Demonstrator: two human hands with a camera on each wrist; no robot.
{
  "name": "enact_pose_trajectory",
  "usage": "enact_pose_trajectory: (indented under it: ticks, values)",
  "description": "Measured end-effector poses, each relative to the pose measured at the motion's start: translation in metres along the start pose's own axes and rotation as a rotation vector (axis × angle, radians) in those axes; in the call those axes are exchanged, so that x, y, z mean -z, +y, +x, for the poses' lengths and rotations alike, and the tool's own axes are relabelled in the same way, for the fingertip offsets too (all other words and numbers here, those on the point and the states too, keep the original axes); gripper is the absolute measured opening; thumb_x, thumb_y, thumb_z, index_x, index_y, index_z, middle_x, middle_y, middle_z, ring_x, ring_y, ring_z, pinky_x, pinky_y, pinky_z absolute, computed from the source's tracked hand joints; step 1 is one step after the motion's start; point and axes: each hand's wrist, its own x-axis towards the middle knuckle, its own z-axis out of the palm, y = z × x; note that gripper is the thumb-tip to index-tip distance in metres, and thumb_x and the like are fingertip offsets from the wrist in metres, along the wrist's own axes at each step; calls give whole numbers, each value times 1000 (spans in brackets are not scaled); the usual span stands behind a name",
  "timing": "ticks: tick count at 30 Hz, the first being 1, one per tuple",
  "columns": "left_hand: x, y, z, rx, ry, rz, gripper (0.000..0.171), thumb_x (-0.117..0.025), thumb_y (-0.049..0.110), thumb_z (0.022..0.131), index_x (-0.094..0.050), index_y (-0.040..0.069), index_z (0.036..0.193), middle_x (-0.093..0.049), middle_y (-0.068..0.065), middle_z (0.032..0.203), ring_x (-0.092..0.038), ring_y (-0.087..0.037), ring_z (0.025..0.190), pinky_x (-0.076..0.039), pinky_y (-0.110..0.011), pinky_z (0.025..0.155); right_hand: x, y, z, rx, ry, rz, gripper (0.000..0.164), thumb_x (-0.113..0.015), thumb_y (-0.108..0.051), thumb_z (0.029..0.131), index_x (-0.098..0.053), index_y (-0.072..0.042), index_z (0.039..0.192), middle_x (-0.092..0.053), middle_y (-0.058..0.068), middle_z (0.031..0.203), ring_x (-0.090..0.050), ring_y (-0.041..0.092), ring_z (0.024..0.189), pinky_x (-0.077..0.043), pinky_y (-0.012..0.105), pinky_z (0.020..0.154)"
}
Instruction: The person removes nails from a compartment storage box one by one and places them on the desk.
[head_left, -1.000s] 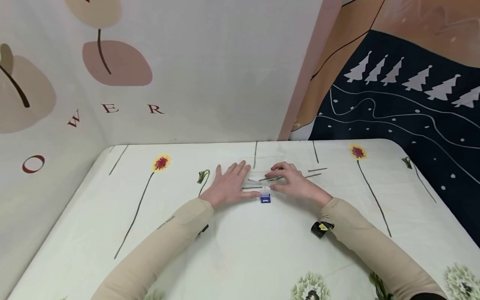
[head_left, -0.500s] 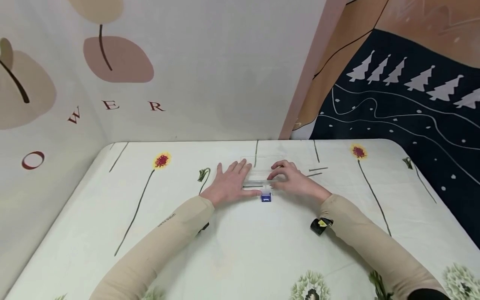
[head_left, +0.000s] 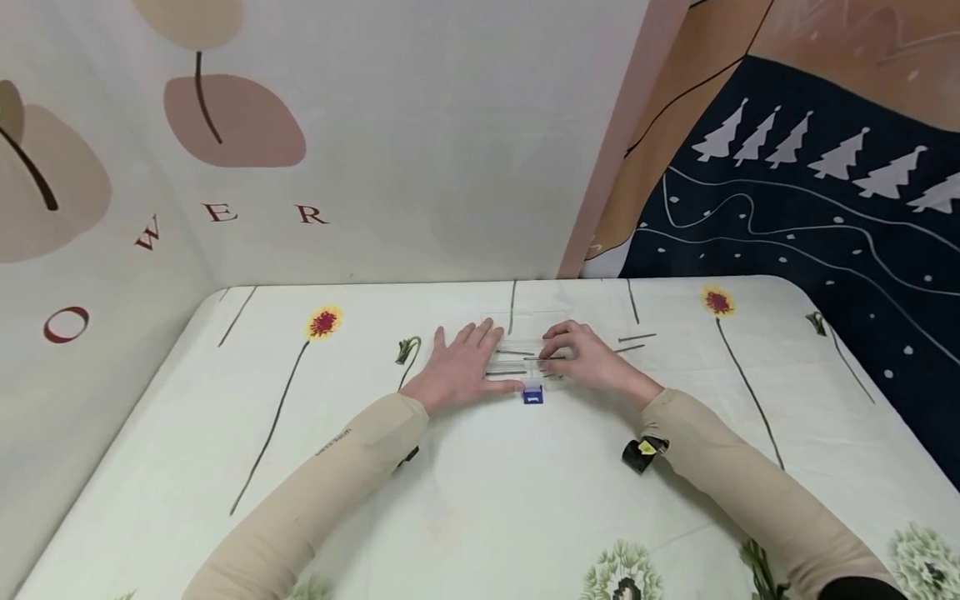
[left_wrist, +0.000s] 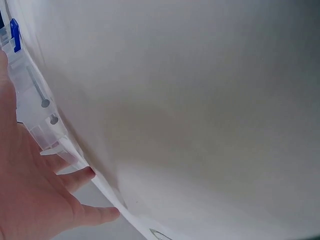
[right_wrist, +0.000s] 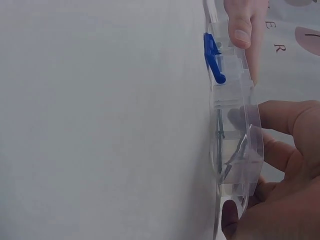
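Note:
A clear plastic compartment box [head_left: 517, 344] lies on the table with its transparent lid tipped back and a blue latch [head_left: 532, 395] at its front. Several grey nails [head_left: 506, 372] lie in its compartments; the left wrist view shows round nail heads [left_wrist: 45, 103] through the wall. My left hand [head_left: 457, 367] is spread flat over the box's left end, its thumb along the front edge near the latch. Curled over the right part, my right hand [head_left: 588, 360] pinches a nail [head_left: 534, 358] at its fingertips. In the right wrist view a slanted nail [right_wrist: 235, 160] shows through the plastic.
Two loose nails [head_left: 637, 337] lie on the table to the right of the box. The white tablecloth [head_left: 480, 500] is printed with flowers and stems. A pale wall hanging [head_left: 420, 167] rises behind the table's far edge.
My right fingers shift slightly within the right part of the box, and the nails in it lie differently. My left hand stays in place.

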Motion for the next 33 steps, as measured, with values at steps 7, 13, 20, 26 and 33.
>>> enact_pose_trajectory:
  ticks: [7, 13, 20, 26, 33]
  values:
    - [1, 1, 1, 4, -5, -5, 101, -42, 81, 81, -21, 16, 155, -15, -7, 160, -19, -31, 143, -10, -68, 106, 1, 2, 1, 23, 32, 23, 10, -68, -7, 88, -75, -3, 95, -56, 17, 123, -43, 37, 121, -30, 53, 103]
    - [0, 0, 1, 6, -5, -1, 101, -41, 81, 81, -20, 16, 155, -14, -7, 160, -18, -31, 144, -10, -68, 106, 1, 4, 3, 61, 73, 61, 9, -69, -4, 87, -74, -1, 94, -61, 18, 118, -49, 36, 118, -33, 52, 103]
    - [2, 0, 0, 2, -8, -12, 102, -41, 81, 82, -19, 15, 156, -13, -8, 160, -17, -32, 144, -9, -68, 107, 2, 3, 2, 47, 108, 99, 11, -69, -5, 87, -74, -2, 96, -62, 16, 117, -51, 33, 117, -33, 51, 103]
    - [3, 2, 0, -1, -10, -28, 102, -42, 80, 81, -19, 14, 156, -13, -9, 160, -17, -33, 144, -9, -68, 107, 5, 1, -1, 40, 113, 142, 15, -67, -7, 89, -75, -2, 101, -62, 15, 119, -51, 33, 118, -34, 51, 103]
    - [2, 1, 0, -3, -12, -24, 102, -42, 80, 82, -19, 14, 156, -13, -9, 160, -17, -33, 144, -9, -67, 107, 10, -2, -3, 20, 116, 152, 17, -66, -12, 92, -75, -6, 104, -66, 9, 114, -54, 27, 116, -33, 53, 103]
